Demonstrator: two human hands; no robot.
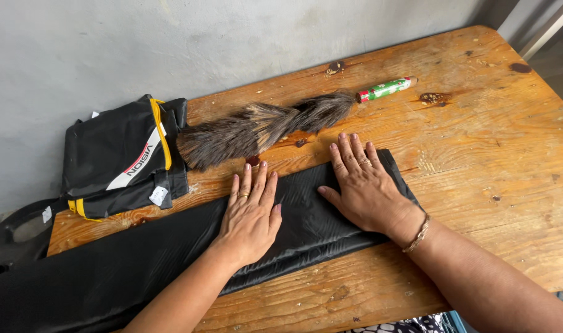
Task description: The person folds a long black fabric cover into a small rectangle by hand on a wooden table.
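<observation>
The left hand (250, 213) lies flat and open, fingers spread, pressing down on a long black cloth (139, 259). The right hand (364, 185) lies flat and open too, near the cloth's folded end. The cloth stretches across the wooden surface (478, 154). It looks like the smoothing step; next, both hands need to slide along evenly. Past the fingertips lies a feather duster (263, 126). Beyond the left hand sits a black and yellow bag (121, 157).
</observation>
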